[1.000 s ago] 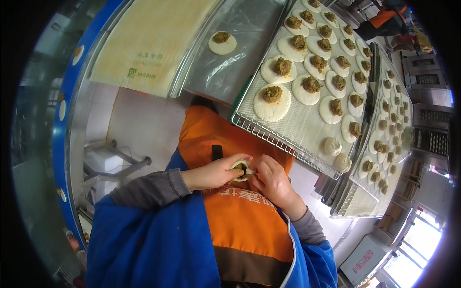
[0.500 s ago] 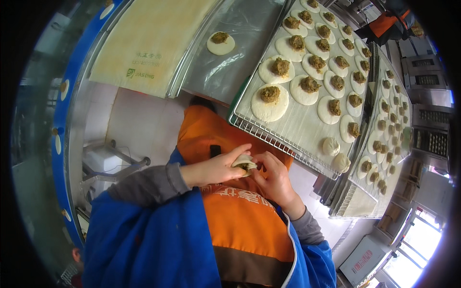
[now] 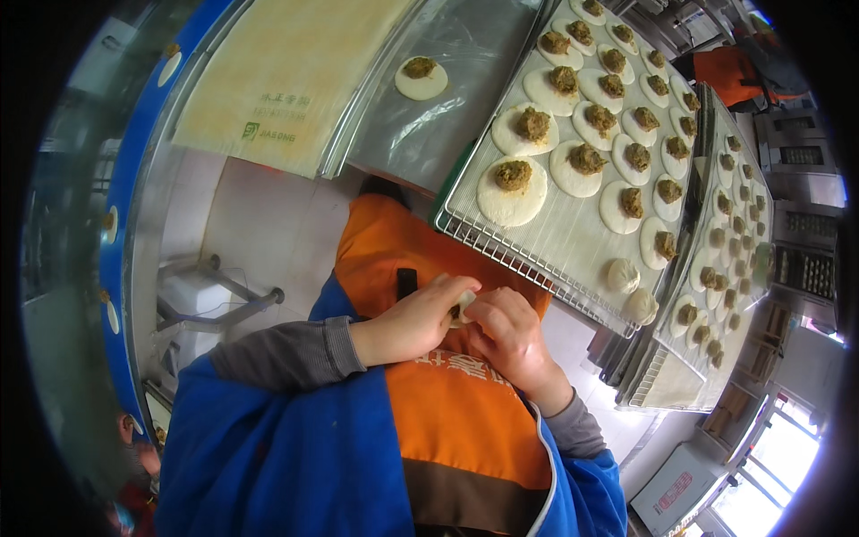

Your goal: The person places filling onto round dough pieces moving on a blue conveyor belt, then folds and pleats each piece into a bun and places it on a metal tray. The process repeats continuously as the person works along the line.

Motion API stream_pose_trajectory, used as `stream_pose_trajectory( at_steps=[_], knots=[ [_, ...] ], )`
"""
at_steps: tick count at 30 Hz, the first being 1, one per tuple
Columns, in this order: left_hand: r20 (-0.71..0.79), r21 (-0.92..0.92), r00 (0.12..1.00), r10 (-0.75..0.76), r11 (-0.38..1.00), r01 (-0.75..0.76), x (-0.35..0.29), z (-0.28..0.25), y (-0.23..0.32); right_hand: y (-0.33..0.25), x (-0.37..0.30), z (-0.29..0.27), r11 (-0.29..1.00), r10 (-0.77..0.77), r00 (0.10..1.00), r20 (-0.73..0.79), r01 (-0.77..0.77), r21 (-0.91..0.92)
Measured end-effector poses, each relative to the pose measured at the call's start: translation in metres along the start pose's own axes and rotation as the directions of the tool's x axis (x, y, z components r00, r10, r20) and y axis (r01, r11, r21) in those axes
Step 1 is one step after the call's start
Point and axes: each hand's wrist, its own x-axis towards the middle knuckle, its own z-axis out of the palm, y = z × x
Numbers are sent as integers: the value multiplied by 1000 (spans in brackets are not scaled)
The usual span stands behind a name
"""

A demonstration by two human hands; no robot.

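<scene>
Close in front of my orange apron (image 3: 474, 421), a half-gathered filled bun (image 3: 463, 307) sits between my two hands. My left hand (image 3: 416, 320) cups it from the left with curled fingers. On the other side, my right hand (image 3: 512, 336) pinches the dough edge. Most of the bun is hidden by fingers; a little dark filling shows. Beyond my hands, a wire-edged tray (image 3: 528, 265) holds rows of flat dough rounds topped with brownish filling, such as the nearest round (image 3: 512, 210). Two pleated buns, one above (image 3: 623, 276) and one below (image 3: 641, 306), lie at its near right corner.
A second tray (image 3: 667, 380) of filled rounds stands to the right. Left of the main tray, a single filled round (image 3: 420, 85) lies on a plastic-covered metal surface (image 3: 403, 134), beside a yellowish sheet (image 3: 286, 72). A blue-edged conveyor (image 3: 121, 188) carries rounds at far left. Another person's hand (image 3: 146, 455) shows lower left.
My hands have drawn closer around the bun, and its opening looks smaller and more covered by fingers. The view has shifted slightly. Another person's hand shows more at lower left.
</scene>
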Motion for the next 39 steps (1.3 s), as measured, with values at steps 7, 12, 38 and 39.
stream_pose_trajectory(
  at_steps=[7, 12, 38, 39],
  knots=[
    [66, -638, 994, -88, 762, 110, -1, -4, 11, 5, -3, 5, 935, 343, 929, -139, -324, 143],
    [21, -704, 994, -109, 704, 92, -2, 5, 12, 5, -1, 14, 905, 402, 903, -150, -368, 212],
    [-31, -754, 991, -129, 654, 62, 7, 13, -1, 8, 5, 0, 991, 101, 987, -125, -111, -74],
    [-66, -714, 987, -145, 698, 55, 7, 13, -2, 8, 5, -1, 993, 85, 988, -125, -94, -74]
  ],
)
